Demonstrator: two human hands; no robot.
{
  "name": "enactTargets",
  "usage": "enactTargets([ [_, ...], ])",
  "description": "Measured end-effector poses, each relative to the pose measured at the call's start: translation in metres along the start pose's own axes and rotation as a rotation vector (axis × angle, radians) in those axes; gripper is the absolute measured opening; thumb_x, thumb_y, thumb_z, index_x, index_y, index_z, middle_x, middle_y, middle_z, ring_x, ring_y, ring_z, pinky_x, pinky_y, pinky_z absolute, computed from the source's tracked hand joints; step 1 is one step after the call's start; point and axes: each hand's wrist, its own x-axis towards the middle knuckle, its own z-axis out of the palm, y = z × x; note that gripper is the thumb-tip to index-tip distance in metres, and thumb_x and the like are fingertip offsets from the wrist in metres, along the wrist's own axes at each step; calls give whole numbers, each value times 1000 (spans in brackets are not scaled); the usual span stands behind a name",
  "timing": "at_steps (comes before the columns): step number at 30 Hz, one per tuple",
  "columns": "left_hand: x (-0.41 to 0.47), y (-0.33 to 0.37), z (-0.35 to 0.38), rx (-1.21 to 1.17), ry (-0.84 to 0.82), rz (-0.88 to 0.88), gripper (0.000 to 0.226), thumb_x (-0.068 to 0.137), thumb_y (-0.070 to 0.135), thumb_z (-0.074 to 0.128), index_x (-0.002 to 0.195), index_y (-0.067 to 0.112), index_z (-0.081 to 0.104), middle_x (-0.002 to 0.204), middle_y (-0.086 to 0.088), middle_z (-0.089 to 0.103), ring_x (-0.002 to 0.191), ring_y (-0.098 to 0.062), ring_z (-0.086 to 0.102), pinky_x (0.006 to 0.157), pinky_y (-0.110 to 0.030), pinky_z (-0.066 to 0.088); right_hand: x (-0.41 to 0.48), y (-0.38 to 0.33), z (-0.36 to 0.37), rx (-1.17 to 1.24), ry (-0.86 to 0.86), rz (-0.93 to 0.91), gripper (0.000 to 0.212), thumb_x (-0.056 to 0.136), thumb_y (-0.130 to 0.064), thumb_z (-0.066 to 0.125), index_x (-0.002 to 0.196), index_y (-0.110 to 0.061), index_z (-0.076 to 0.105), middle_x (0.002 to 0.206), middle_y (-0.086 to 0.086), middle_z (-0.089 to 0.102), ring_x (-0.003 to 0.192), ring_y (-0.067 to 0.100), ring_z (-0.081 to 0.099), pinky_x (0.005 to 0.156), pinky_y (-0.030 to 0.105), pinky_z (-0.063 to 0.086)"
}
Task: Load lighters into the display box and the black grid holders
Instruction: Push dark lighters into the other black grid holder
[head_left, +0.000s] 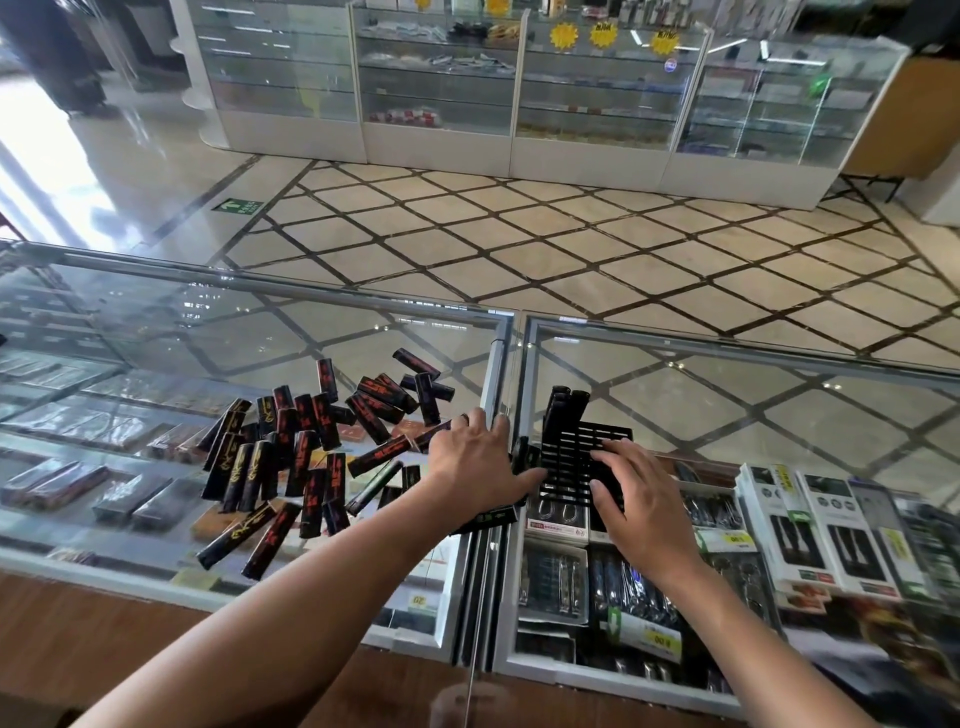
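Black plastic holder (571, 457) flat on glass counter (156, 338), just right of metal seam (511, 374). A few upright lighters (563, 410) in its far row; other slots in view empty. Loose lighters (291, 447) heaped on left pane, nearest ones touching or under left hand.

Left hand (475, 462): palm down, fingers straight and slack over near edge of heap, thumb reaching toward holder's left edge; nothing visibly pinched. Right hand (641, 499): fingers spread, flat on holder's near half, pressing down; nothing gripped.

Step in hand, by judgement: steadying holder before next lighter goes in. Early in task, most of heap unloaded.

To do well:
- Hold right hand's weight on holder to prevent sliding on glass.
- Shift spread fingers off slots about to be filled.
- Take one lighter at a time from heap edge, not from the middle.
- Enter each upright, square to slot, beside those standing, row by row.

Hidden or unclear:
- Near slots covered by right hand.
- Contact of left thumb with holder not resolvable.
- Dark item (485, 519) under left wrist: lighter or packet, cannot tell.
- Display box not identifiable anywhere in view.
- Lighter print too blurred to read.
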Motion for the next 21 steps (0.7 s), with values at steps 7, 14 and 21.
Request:
enactTargets([
  [7, 6, 7, -2, -39, -29, 82, 79, 85, 73, 46, 149, 27, 34, 142, -14, 44, 130, -35, 47, 83, -45, 48, 0, 2, 1, -10, 3, -5, 55, 105, -56, 33, 144, -23, 53, 150, -6, 49, 146, 13, 36, 122, 41, 31],
  [14, 3, -3, 1, -115, -51, 174, 71, 86, 74, 53, 148, 46, 33, 141, -8, 41, 131, -30, 46, 86, -43, 53, 0, 1, 0, 12, 5, -9, 51, 105, -54, 36, 143, -24, 54, 149, -6, 50, 145, 13, 37, 122, 42, 31],
  [21, 7, -14, -9, -108, -122, 243, 72, 82, 74, 62, 145, 50, 38, 135, -3, 44, 123, -26, 50, 88, -40, 53, -1, 2, -1, 11, -6, 2, 52, 104, -54, 34, 143, -25, 54, 150, -5, 49, 146, 14, 36, 121, 43, 32],
])
